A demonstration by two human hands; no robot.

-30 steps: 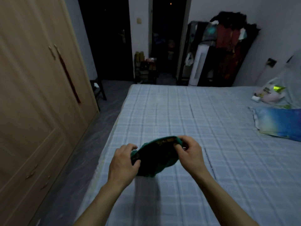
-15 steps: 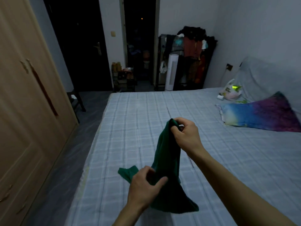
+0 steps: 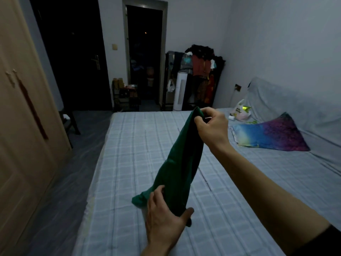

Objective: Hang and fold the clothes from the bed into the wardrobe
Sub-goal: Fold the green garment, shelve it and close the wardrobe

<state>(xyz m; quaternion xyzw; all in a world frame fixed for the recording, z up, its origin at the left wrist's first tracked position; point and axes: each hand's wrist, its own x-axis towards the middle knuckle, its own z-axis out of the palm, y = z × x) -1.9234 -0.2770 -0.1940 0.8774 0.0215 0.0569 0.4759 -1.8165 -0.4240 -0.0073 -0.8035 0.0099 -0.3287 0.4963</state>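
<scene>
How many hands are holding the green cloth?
2. The right hand pinches the top end of the green cloth, raised over the bed. The left hand grips its lower end, nearer the camera.

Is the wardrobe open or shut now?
Shut: the wardrobe doors sit flush. The green cloth hangs outside it, between both hands.

Wardrobe (image 3: pixel 22 126) left of bed (image 3: pixel 140 145) — pillow (image 3: pixel 271 135) on it, right

Green garment (image 3: pixel 177 167), one piece.
Dark green cloth, stretched taut from 12 to 6 o'clock above checked bed (image 3: pixel 129 145).
</scene>
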